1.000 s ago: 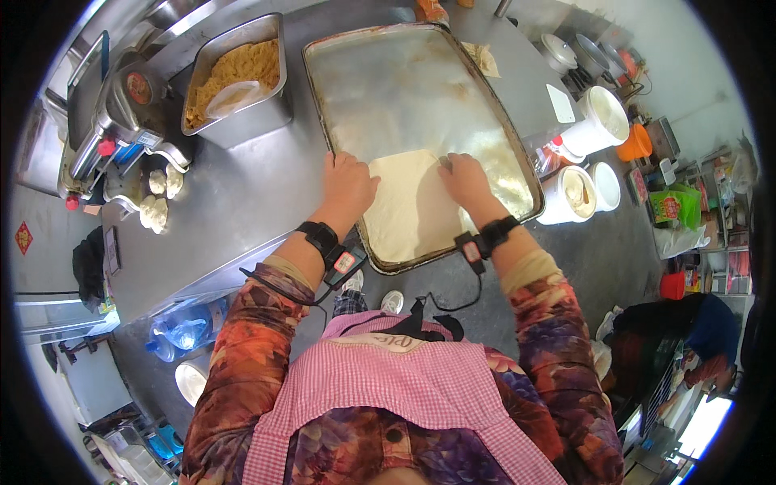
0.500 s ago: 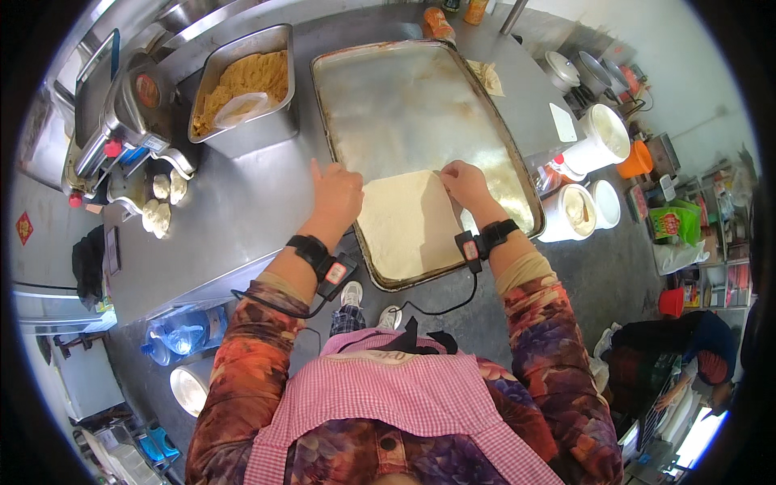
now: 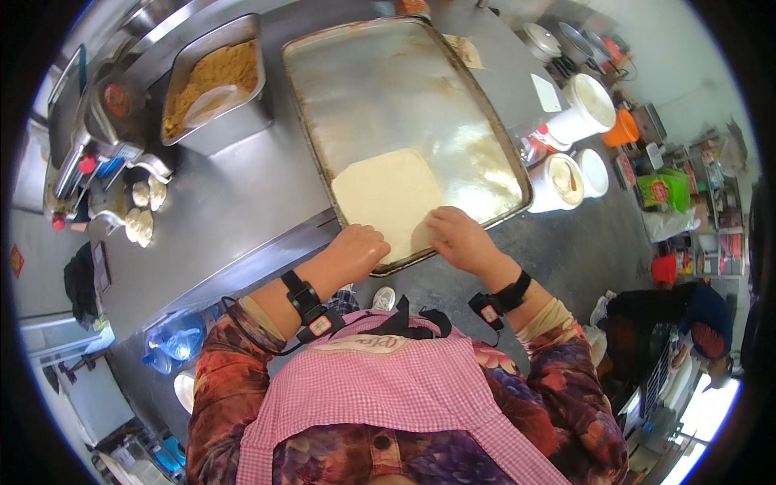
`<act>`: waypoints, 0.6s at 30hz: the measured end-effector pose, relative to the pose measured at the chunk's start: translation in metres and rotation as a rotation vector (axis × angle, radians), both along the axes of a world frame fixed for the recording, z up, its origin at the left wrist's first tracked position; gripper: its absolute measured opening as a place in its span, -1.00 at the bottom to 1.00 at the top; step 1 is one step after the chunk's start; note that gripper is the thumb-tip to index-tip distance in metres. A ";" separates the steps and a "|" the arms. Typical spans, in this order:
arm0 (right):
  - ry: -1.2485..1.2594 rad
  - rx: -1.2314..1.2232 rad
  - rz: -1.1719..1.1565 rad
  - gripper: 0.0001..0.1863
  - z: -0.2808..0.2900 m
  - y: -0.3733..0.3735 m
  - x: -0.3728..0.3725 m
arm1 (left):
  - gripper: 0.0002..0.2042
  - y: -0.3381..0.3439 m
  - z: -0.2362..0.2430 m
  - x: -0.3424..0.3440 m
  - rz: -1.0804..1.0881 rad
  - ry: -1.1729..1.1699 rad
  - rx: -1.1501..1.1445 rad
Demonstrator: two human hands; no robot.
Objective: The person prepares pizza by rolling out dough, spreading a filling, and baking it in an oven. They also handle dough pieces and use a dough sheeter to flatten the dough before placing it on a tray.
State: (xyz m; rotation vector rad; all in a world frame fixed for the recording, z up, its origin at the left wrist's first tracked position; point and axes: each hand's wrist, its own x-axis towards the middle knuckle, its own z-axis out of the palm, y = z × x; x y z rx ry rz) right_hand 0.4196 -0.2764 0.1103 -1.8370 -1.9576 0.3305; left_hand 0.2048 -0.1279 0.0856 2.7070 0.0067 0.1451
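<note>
A square pale dough sheet (image 3: 381,194) lies in the near end of a large rimmed metal tray (image 3: 298,97) on the steel worktop. My left hand (image 3: 360,252) has its fingers curled at the sheet's near left edge and appears to hold it; the exact fingertip contact is hidden. My right hand (image 3: 457,236) has bent fingers on the sheet's near right edge, apparently pinching it. Left of the tray stands a steel pan (image 3: 234,125) of yellow crumbly food with a translucent scoop-like piece (image 3: 210,103) in it.
A steel machine (image 3: 109,105) and pale lumps (image 3: 139,226) sit at left. White buckets (image 3: 588,105), an orange bucket (image 3: 621,127) and pots (image 3: 540,42) are at right. Water jugs (image 3: 171,343) stand below the worktop. A bent-over person (image 3: 697,319) works at the lower right.
Both my hands have moved from the dough sheet's far corners down to its near edge, with elbows drawn back. The dough stays in the tray's near end.
</note>
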 end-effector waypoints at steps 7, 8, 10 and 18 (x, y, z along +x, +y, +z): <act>0.115 -0.151 -0.017 -0.61 -0.008 0.005 -0.011 | -0.95 -0.002 0.004 -0.026 -0.104 -0.010 -0.116; 0.055 -0.126 -0.009 -0.58 -0.007 0.006 -0.014 | -0.97 -0.004 0.006 -0.030 -0.125 0.009 -0.076; -0.075 -0.089 -0.010 -0.50 -0.006 0.009 -0.022 | -0.89 -0.007 0.011 -0.035 -0.088 0.025 -0.081; -0.236 -0.192 0.524 -0.37 -0.015 0.046 -0.069 | -0.62 -0.009 0.028 -0.099 0.311 -0.205 -0.450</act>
